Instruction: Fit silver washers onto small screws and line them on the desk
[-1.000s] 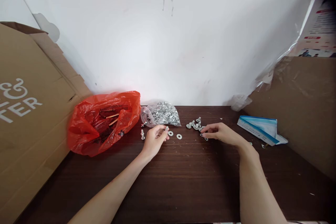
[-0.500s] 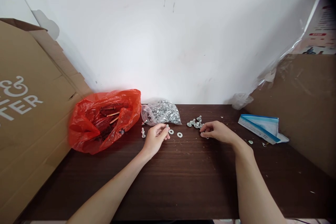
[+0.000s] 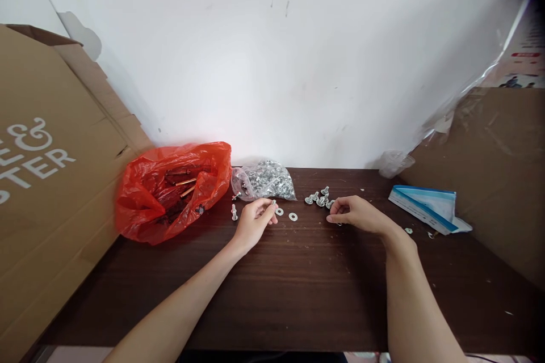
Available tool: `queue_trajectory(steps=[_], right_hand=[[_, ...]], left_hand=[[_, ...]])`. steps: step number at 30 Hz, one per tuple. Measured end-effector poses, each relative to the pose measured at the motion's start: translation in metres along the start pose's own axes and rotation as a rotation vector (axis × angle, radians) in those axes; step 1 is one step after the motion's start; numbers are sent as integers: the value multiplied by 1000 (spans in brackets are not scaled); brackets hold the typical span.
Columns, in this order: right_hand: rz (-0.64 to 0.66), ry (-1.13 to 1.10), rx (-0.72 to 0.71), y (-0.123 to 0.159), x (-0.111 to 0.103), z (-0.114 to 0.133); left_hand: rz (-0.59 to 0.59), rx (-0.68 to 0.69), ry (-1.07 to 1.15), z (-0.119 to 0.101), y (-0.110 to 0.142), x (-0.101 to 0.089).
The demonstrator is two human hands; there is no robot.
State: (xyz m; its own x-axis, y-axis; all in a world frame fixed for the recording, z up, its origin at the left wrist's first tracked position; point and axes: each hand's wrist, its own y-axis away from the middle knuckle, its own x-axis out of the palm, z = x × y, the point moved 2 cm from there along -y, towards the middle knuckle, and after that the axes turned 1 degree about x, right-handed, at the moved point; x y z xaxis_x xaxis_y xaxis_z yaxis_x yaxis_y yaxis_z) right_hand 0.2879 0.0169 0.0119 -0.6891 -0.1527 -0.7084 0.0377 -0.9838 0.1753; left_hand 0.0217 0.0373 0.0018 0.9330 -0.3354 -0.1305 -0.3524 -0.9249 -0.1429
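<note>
My left hand is closed in a pinch on a small silver bolt, whose end sticks up past the fingertips. Two flat round washers lie just right of it, a nearer washer and another washer. To the left of that hand a bolt stands on the table. My right hand is bent down beside a small heap of bolts with washers. Its thumb and fingers come together low over the tabletop; whatever lies between them is hidden.
A clear plastic bag of metal hardware lies against the wall, with an open red plastic bag left of it. Cardboard boxes flank the dark wooden table. At right are a blue-and-white packet and a clear plastic cup.
The whole view has shifted slightly, so everything sits a little further right. Both hands keep nearly the same pose and place on the table.
</note>
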Motion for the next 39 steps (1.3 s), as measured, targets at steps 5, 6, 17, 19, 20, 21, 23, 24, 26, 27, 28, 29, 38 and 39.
queue_trajectory(steps=[5,6,17,19,20,21,23,24,26,27,28,29,38,39], right_hand=[[123,-309,-206,13,4,36],[136,-328,-232,14,6,43],[-177,-835,-336,-18,68,75],[-172,-876,-349,-18,77,81],[-180,-886,-353,-18,80,83],[-189,-891,-356,-17,82,85],[-205,-888,-361,-14,84,88],[-215,-885,-363,-13,84,89],[-243,-875,-364,-11,85,89],[-261,-871,-363,-11,86,89],[-279,-866,-361,-11,86,89],[-295,-864,-358,-11,87,89],[-287,-804,-400,-10,89,91],[-285,-795,-403,-10,89,91]], left_hand=[[-1,16,-16,0,1,0],[0,18,-20,1,1,0],[40,58,-40,1,1,2],[36,51,-38,0,1,1],[30,46,-33,1,1,1],[22,43,-27,1,0,0],[9,35,-14,3,-1,0],[5,34,-9,3,-1,-1],[2,33,-8,4,-2,-1],[2,35,-10,3,-2,-1],[4,36,-12,3,-2,-1],[6,37,-14,2,-2,-1],[14,46,-34,3,-1,0],[12,45,-33,3,-1,0]])
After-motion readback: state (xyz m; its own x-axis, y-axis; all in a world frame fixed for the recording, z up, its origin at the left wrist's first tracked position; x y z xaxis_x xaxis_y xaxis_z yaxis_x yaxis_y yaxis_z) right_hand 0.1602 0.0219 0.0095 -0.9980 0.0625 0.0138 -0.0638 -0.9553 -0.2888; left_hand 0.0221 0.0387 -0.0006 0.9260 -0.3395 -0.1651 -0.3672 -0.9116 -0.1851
